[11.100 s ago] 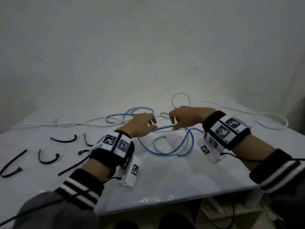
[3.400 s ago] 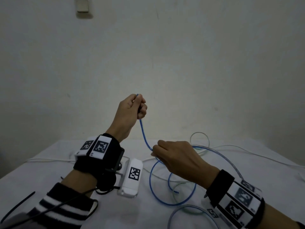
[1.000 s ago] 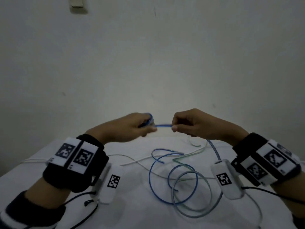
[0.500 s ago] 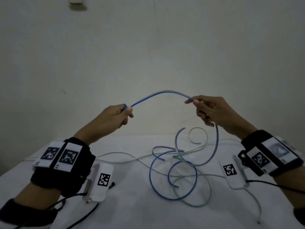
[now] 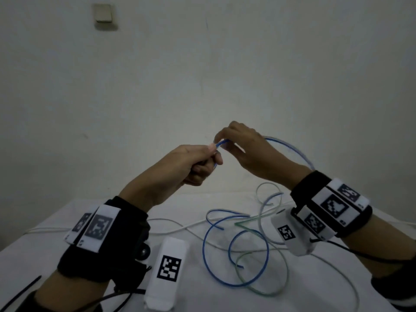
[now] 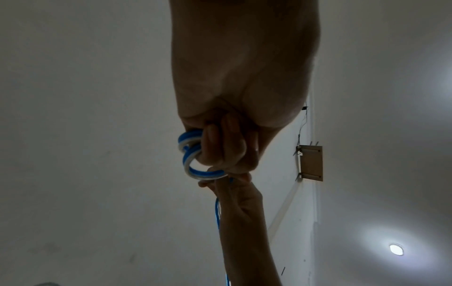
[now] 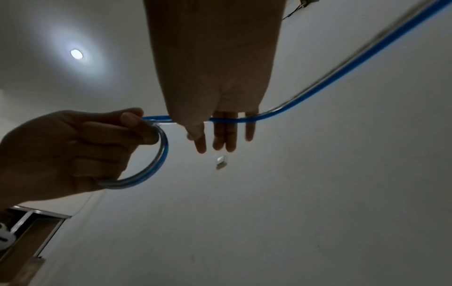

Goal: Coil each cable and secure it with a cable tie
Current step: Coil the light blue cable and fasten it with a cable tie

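A thin black cable tie (image 5: 21, 290) lies at the left edge of the white worktop (image 5: 126, 224). Above the worktop, the left hand (image 5: 191, 164) is curled tight around small round loops of the glossy blue cable (image 6: 193, 156). Just beside it, the right hand (image 5: 245, 149) pinches the same cable, its other fingers (image 7: 225, 133) nearly straight. From there the cable arcs rightward and down to loose blue, green and white coils (image 5: 247, 255) lying on the worktop.
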